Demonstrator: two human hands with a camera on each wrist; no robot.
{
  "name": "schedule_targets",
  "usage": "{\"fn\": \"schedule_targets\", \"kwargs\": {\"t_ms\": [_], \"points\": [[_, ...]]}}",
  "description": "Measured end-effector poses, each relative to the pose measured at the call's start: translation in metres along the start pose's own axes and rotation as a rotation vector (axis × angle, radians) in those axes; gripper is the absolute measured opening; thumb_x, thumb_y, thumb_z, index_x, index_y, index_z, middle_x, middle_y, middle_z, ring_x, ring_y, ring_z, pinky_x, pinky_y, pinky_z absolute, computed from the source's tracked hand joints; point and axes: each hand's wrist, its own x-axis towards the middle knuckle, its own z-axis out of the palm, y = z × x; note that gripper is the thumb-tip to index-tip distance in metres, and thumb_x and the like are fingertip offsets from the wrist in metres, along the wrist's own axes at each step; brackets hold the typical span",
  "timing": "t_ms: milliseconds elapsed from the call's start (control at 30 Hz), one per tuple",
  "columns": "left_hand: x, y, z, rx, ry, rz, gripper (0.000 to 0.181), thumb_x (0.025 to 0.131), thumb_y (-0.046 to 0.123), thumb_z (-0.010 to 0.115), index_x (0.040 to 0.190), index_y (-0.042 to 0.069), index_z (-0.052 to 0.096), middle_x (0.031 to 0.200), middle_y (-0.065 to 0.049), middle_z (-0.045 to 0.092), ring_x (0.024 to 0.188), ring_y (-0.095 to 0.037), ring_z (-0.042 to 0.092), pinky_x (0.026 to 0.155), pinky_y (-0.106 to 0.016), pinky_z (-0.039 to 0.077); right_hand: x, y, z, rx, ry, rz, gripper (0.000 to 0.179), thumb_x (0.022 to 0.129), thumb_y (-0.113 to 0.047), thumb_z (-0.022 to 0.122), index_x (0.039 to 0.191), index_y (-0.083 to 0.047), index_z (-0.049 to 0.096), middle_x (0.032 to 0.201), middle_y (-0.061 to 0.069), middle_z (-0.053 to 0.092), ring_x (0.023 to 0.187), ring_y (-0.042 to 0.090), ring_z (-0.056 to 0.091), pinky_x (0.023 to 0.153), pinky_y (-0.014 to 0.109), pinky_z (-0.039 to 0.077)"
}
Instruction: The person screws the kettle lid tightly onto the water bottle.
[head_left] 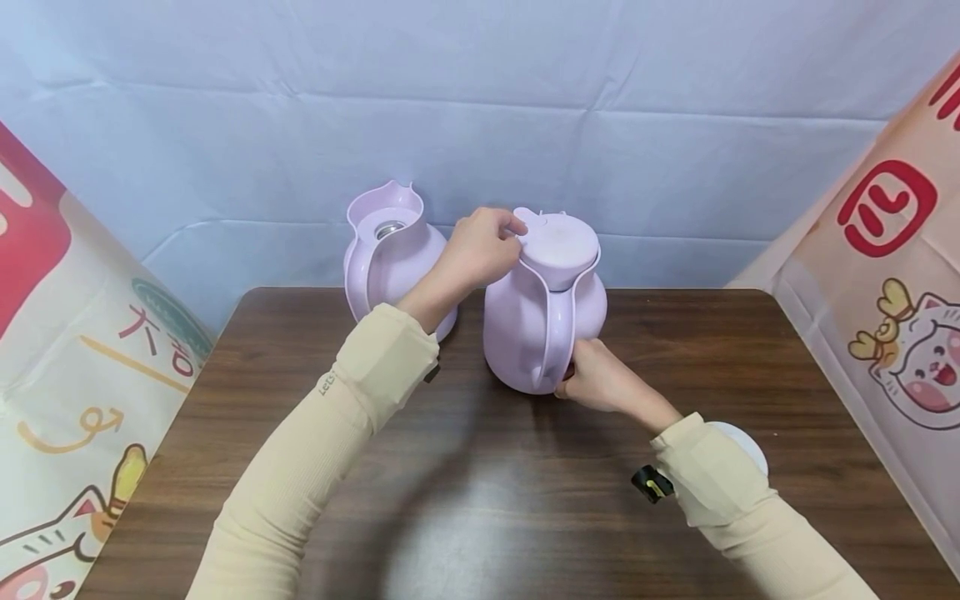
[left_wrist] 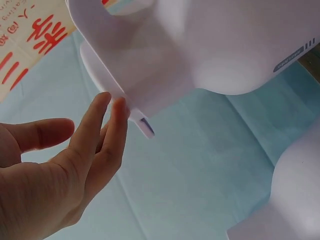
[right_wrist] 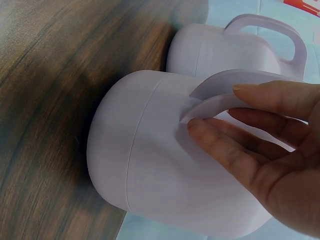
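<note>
Pinching the handle (head_left: 558,333) of a lilac jug (head_left: 513,333) low down with the right hand (head_left: 600,377); touching its lid (head_left: 566,242) with the left hand (head_left: 480,246), fingers nearly straight, thumb apart. Seemingly lidded already; impossible to tell whether fastened. Upright on the table (head_left: 480,533), at eleven o'clock from the right hand, four o'clock from the left. Beside a second jug (head_left: 401,267) at nine o'clock, open-mouthed, so apparently left undone. Well apart from a white disc (head_left: 744,442) toward four o'clock, partly behind the right sleeve (head_left: 720,479).
</note>
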Motion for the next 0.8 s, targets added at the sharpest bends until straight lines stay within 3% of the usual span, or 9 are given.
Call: {"fn": "schedule_targets", "kwargs": {"t_ms": [800], "points": [[0.0059, -0.0010, 0.0019, -0.042, 0.003, -0.028, 0.037, 0.082, 0.003, 0.042, 0.114, 0.005, 0.061, 0.108, -0.006, 0.060, 0.102, -0.020, 0.051, 0.084, -0.028, 0.040, 0.0010, 0.0000, 0.0000, -0.006, 0.005, -0.004, 0.024, 0.057, 0.006, 0.059, 0.078, -0.001, 0.052, 0.069, 0.004, 0.052, 0.063, 0.019, 0.045, 0.057, 0.032, 0.038]]}}
